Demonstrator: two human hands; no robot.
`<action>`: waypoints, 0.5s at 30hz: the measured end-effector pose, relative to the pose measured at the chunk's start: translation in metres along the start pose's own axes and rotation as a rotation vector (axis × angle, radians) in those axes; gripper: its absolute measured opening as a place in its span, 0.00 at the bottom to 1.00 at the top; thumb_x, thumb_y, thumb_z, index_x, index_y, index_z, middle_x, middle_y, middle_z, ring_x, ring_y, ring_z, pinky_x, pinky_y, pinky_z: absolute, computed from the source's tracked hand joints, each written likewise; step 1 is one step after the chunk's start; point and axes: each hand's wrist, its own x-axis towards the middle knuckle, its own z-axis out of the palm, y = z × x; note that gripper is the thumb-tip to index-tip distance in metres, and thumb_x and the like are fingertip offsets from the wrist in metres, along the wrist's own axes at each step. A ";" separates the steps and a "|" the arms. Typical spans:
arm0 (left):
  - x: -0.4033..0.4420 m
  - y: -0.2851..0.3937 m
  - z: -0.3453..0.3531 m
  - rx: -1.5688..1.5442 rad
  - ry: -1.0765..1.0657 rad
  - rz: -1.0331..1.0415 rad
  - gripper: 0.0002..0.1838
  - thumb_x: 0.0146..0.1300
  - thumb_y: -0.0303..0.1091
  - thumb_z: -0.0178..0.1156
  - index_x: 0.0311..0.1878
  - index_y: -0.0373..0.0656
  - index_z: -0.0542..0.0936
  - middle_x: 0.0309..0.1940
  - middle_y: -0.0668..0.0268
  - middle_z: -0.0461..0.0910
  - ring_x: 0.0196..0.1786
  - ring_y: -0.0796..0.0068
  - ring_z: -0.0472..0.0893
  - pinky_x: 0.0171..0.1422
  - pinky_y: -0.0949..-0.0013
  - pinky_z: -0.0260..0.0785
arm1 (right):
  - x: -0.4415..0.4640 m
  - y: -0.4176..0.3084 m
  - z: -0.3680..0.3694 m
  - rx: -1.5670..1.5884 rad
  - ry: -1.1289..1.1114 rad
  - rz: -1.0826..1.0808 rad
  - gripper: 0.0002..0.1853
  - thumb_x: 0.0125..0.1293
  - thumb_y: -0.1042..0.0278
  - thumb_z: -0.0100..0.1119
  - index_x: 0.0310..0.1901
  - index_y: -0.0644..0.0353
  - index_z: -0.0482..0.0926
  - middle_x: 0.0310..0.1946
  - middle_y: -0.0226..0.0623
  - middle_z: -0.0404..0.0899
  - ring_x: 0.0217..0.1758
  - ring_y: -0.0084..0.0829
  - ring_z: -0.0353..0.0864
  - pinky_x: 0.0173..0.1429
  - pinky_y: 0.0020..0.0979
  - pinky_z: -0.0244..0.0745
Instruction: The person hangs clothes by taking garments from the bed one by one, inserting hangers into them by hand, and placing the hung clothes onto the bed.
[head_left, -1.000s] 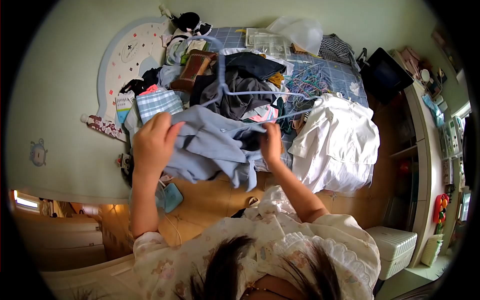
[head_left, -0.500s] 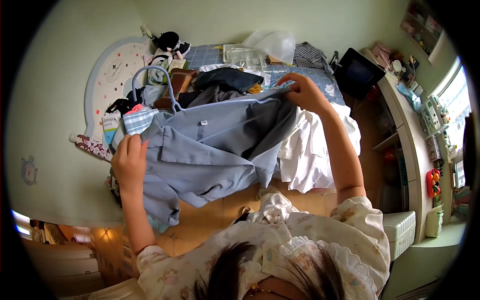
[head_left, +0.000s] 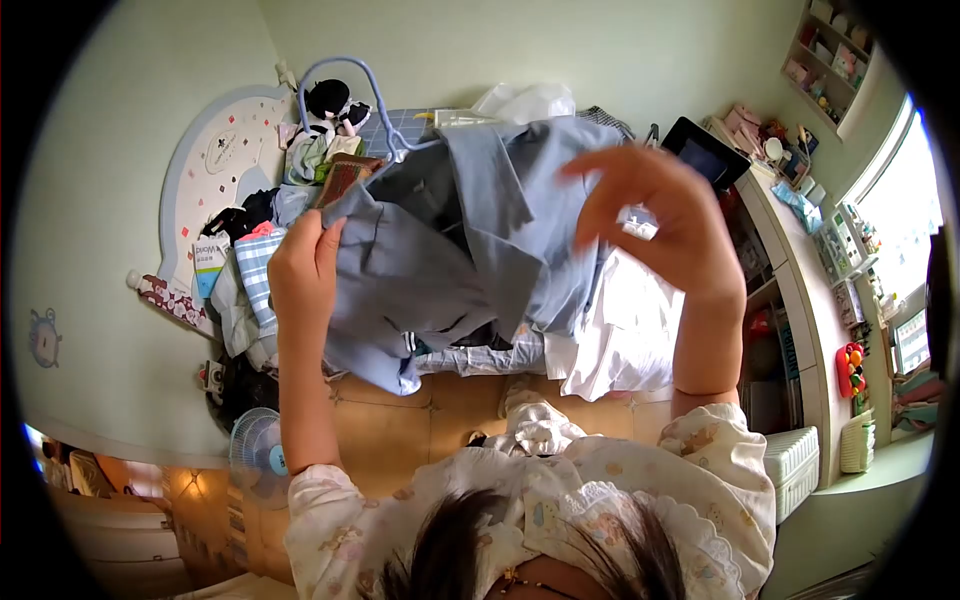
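Note:
A blue-grey collared shirt (head_left: 420, 270) hangs in front of me, draped around a pale blue hanger (head_left: 378, 95) whose large hook arches up at the top. My left hand (head_left: 303, 262) is closed on the shirt's left shoulder, where one end of the hanger runs under the cloth. My right hand (head_left: 665, 215), blurred by motion, is raised beside the shirt's right side. Its fingers are curved and apart, with nothing visible between them. The right end of the hanger is hidden by folded-over fabric.
Behind the shirt, a bed bears piled clothes, a white garment (head_left: 625, 335), a doll (head_left: 328, 100) and a clear plastic bag (head_left: 525, 103). A fan (head_left: 258, 450) stands on the floor at left. To the right are a monitor (head_left: 705, 150), a long desk (head_left: 800, 255) and a white ribbed box (head_left: 793, 468).
My right hand has come off the shirt's right shoulder and moved right and nearer. The shirt's right side is now folded up over the hanger. My left hand and the hanger have shifted up and right.

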 end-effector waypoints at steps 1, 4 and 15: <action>0.006 0.000 -0.003 -0.023 0.005 0.021 0.11 0.64 0.33 0.58 0.30 0.36 0.69 0.20 0.53 0.70 0.23 0.52 0.70 0.27 0.61 0.62 | 0.005 0.009 -0.010 -0.221 0.167 -0.094 0.21 0.57 0.77 0.62 0.54 0.59 0.74 0.33 0.33 0.81 0.37 0.26 0.82 0.43 0.25 0.76; 0.021 0.000 -0.004 -0.122 -0.057 0.039 0.10 0.63 0.30 0.58 0.32 0.35 0.70 0.22 0.54 0.71 0.24 0.54 0.70 0.29 0.63 0.64 | 0.020 0.027 -0.022 -0.826 0.193 -0.130 0.21 0.60 0.66 0.61 0.56 0.56 0.74 0.46 0.41 0.78 0.47 0.45 0.77 0.52 0.39 0.73; 0.067 -0.009 -0.007 -0.310 -0.020 0.295 0.10 0.63 0.27 0.57 0.46 0.34 0.76 0.45 0.57 0.78 0.45 0.58 0.77 0.51 0.69 0.67 | -0.009 0.102 -0.005 -0.718 0.170 0.034 0.12 0.62 0.73 0.54 0.48 0.58 0.76 0.36 0.44 0.81 0.38 0.48 0.80 0.43 0.38 0.76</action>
